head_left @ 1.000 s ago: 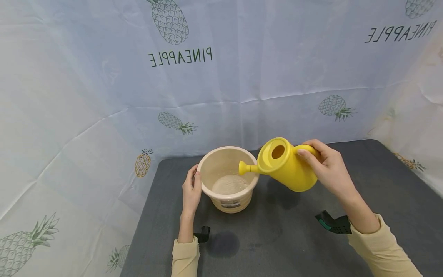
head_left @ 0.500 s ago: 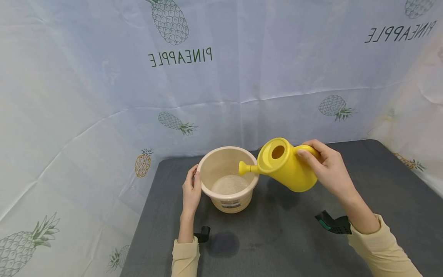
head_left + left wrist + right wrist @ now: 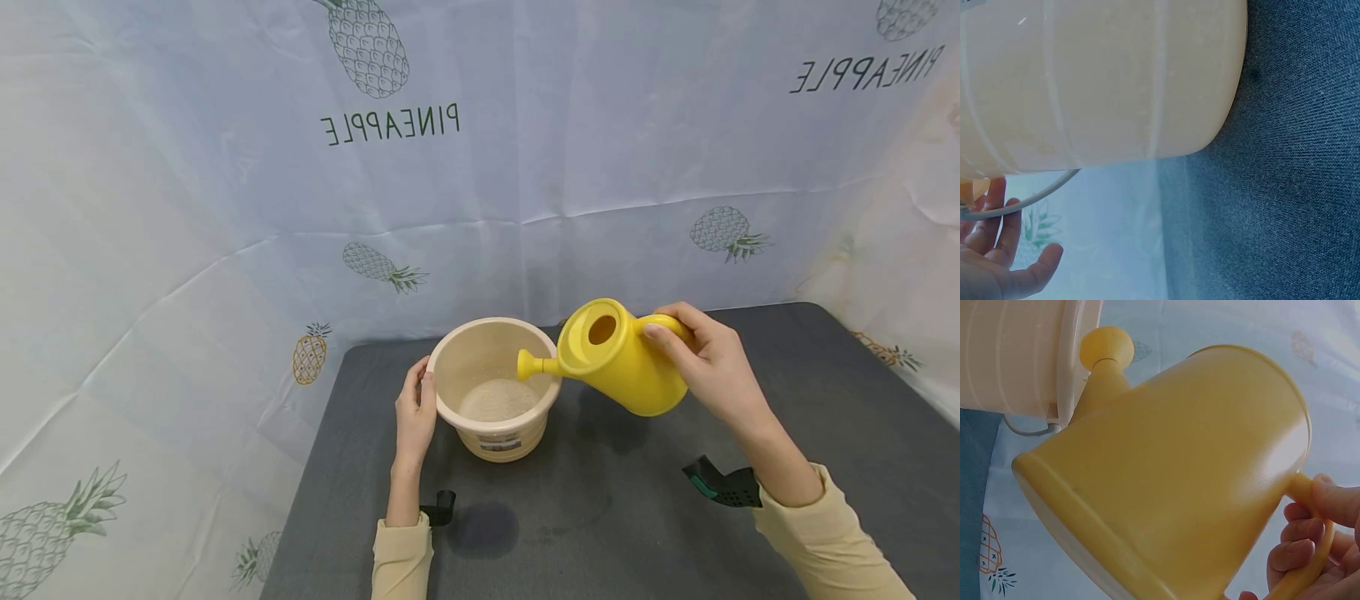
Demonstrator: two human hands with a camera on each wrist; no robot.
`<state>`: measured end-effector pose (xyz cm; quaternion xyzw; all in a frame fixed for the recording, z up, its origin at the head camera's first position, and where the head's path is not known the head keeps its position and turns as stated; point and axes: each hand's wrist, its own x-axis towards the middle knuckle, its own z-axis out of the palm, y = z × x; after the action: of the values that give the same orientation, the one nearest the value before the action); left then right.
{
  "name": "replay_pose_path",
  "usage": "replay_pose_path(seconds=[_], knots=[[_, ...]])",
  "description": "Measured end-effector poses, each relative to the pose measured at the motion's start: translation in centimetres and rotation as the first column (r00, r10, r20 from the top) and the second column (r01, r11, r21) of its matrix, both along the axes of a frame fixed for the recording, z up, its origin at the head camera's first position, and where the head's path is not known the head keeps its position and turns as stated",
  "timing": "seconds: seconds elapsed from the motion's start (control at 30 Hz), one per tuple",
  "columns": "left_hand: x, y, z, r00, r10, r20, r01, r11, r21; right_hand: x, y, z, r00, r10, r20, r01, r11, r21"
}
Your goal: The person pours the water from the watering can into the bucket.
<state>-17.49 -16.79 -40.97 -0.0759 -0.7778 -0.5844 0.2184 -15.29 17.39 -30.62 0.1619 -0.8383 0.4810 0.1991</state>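
- We see the left hand (image 3: 415,414) left of the frame's centre, touching the outer left side of the rim of the cream bucket (image 3: 472,354).
- In the left wrist view its fingers (image 3: 1009,234) show at the lower left, slightly bent and apart from one another, with the bucket's grey wire handle (image 3: 1041,195) curving past them.
- The bucket stands upright on the dark table (image 3: 570,542), just below the middle of the head view; we make out a label (image 3: 499,443) on its front, too small to read.
- Right of centre, the right hand (image 3: 708,358) has its thumb and fingers clamped round the handle of the yellow watering can (image 3: 637,375).
- We see the can held above the table and tilted, its spout (image 3: 528,364) reaching over the bucket's right rim, its round filling hole facing up.
- Below the bucket, towards the lower middle, we notice a dark round patch (image 3: 485,531) on the tabletop.
- Cream sleeves (image 3: 832,533) enter along the bottom edge, with a black wrist device (image 3: 726,485) at the lower right.
- Pineapple-printed cloth (image 3: 615,133) fills the top and left of the frame.
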Motion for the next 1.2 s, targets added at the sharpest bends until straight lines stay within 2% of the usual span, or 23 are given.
replay_pose_path(seconds=[1.2], knots=[[0.07,-0.14,0.17,0.999,-0.026,0.023,0.026,0.999,0.019,-0.01,0.07,0.19,1.000,0.008,-0.012,-0.008,1.000,-0.001]])
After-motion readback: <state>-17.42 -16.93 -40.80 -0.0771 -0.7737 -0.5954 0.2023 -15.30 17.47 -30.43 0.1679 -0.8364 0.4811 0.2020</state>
